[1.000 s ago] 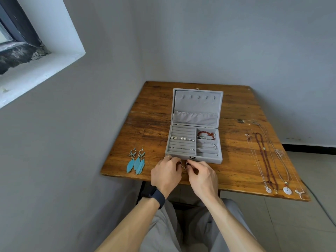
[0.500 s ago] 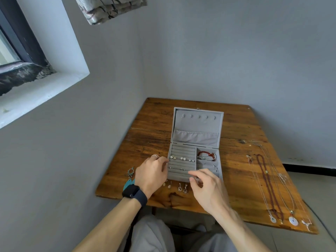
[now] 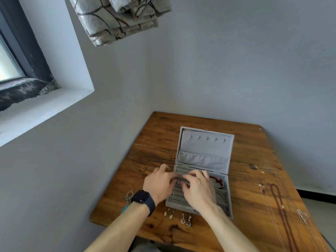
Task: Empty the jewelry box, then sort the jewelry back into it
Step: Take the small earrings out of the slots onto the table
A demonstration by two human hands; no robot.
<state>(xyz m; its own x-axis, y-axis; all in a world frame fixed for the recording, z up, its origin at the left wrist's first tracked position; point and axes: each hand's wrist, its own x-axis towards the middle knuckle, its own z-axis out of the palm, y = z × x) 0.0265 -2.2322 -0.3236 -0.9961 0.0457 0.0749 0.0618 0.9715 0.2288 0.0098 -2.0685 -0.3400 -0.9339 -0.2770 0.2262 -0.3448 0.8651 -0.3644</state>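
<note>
Both hands had moved from the table's front edge into the open jewelry box (image 3: 205, 142), mid-table. Left hand (image 3: 160, 184) and right hand (image 3: 198, 190) curled over the ring rows; I couldn't tell if either pinched anything. Drop earrings (image 3: 181, 218) lay out front, so emptying probably went on.

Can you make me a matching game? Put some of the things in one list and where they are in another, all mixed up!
1 red bracelet
2 necklaces
3 small drop earrings
4 dark watch

A worn on a wrist
B inside the jewelry box, right side
C on the table, right of the box
D on the table, on the near side of the box

Pairs: 1-B, 2-C, 3-D, 4-A
</note>
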